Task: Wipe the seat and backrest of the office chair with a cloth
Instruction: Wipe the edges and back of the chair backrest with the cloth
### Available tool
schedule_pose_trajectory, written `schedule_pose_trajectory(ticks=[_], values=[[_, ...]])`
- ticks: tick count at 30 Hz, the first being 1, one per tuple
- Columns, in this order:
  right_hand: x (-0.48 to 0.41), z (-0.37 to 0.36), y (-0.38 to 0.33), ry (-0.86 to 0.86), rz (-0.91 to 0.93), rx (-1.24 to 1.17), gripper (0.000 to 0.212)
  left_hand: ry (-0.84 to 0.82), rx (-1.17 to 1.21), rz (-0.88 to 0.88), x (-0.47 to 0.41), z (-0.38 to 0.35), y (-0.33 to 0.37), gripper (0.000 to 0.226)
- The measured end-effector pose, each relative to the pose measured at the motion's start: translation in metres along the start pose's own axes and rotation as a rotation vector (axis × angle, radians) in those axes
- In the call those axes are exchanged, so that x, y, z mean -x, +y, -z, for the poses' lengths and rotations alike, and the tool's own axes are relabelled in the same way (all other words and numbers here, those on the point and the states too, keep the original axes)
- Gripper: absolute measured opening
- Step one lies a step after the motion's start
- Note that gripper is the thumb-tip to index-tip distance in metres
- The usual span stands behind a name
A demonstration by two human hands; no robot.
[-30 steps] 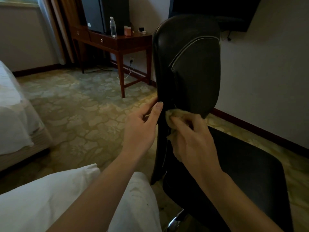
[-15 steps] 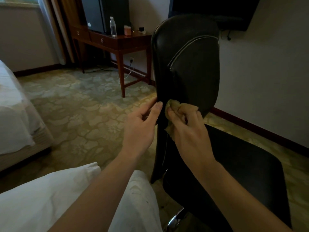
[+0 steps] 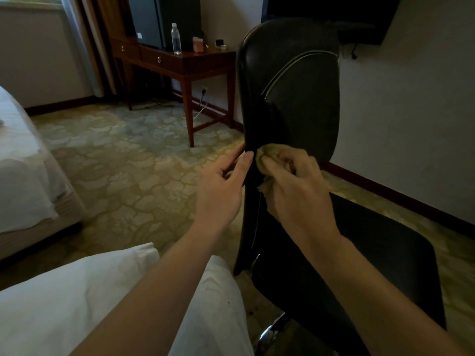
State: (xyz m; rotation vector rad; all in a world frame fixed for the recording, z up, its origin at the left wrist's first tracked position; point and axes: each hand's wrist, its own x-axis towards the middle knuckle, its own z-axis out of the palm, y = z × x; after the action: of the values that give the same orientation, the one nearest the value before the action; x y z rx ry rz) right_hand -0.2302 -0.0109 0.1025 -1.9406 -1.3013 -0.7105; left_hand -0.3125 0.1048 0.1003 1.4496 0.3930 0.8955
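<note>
Up goes the cloth [image 3: 267, 152]: it has climbed the near edge of the backrest [image 3: 290, 98] since a second ago, and the right hand [image 3: 295, 186] has ridden up with it. That cloth is a small yellowish wad, bunched tight, and it's pressed against the backrest's left edge about halfway up. The right hand has its fingers curled over the wad and grips it firmly, with a ragged tail hanging below the palm.

It looks soft, light and floppy, so keeping it balled under the fingertips is the way to get pressure onto the surface. Held loosely, it would probably just drag and fold.

The backrest itself is black, glossy and tall with a pale line of piping, and it reads as a stiff shell with a smooth, likely slick skin. The left hand [image 3: 221, 186] pinches that same edge just beside the cloth, thumb on the near face and fingers round the far side. That is a sensible hold, since a chair on a chrome base [image 3: 270, 332] would probably swivel away under rubbing.

The seat [image 3: 372, 240] lies low to the right, dark and flat, and no hand is on it. Judging by this, the backrest edge is the step in hand and the seat is left to do.

Further out, white fabric [image 3: 77, 304] fills the near foreground, a bed [image 3: 23, 163] sits at the left on the patterned carpet [image 3: 128, 163], and a wooden desk [image 3: 180, 60] with a water bottle [image 3: 176, 38] stands at the back wall.
</note>
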Motion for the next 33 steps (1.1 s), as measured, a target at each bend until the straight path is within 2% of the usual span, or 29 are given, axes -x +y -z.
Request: schedule_pose_trajectory(ticks=[2, 4, 7, 12, 15, 17, 18, 21, 25, 27, 33], values=[[0.004, -0.009, 0.002, -0.027, -0.009, -0.030, 0.047, 0.007, 0.001, 0.003, -0.001, 0.000, -0.001, 0.027], [0.014, -0.015, 0.005, -0.089, -0.012, 0.054, 0.041, 0.012, -0.003, 0.004, -0.002, 0.000, -0.002, 0.029], [0.028, -0.021, 0.006, -0.209, -0.046, 0.167, 0.044, 0.012, -0.014, -0.007, -0.002, 0.000, -0.002, 0.031], [0.033, -0.018, 0.006, -0.280, -0.074, 0.099, 0.031, -0.005, -0.025, -0.011, -0.002, 0.002, -0.004, 0.030], [0.042, 0.001, 0.009, -0.079, -0.086, -0.064, 0.024, -0.047, -0.035, -0.016, -0.001, 0.007, -0.006, 0.032], [0.040, 0.008, 0.006, 0.048, -0.023, 0.006, 0.030, -0.066, -0.039, -0.010, 0.002, 0.009, -0.011, 0.036], [0.037, 0.006, 0.008, 0.056, 0.002, 0.030, 0.033, -0.075, -0.047, -0.004, 0.004, 0.011, -0.014, 0.038], [0.020, -0.009, 0.005, -0.018, -0.057, -0.031, 0.032, -0.101, -0.039, 0.015, 0.012, 0.013, -0.023, 0.041], [0.024, -0.020, 0.002, -0.174, -0.049, 0.159, 0.049, -0.103, -0.017, 0.019, 0.014, 0.014, -0.029, 0.045], [0.033, -0.023, 0.000, -0.198, -0.075, 0.210, 0.052, -0.102, -0.021, 0.000, 0.014, 0.013, -0.031, 0.051], [0.042, -0.032, 0.004, -0.255, -0.107, 0.166, 0.035, -0.068, -0.021, -0.041, 0.016, 0.009, -0.035, 0.061]])
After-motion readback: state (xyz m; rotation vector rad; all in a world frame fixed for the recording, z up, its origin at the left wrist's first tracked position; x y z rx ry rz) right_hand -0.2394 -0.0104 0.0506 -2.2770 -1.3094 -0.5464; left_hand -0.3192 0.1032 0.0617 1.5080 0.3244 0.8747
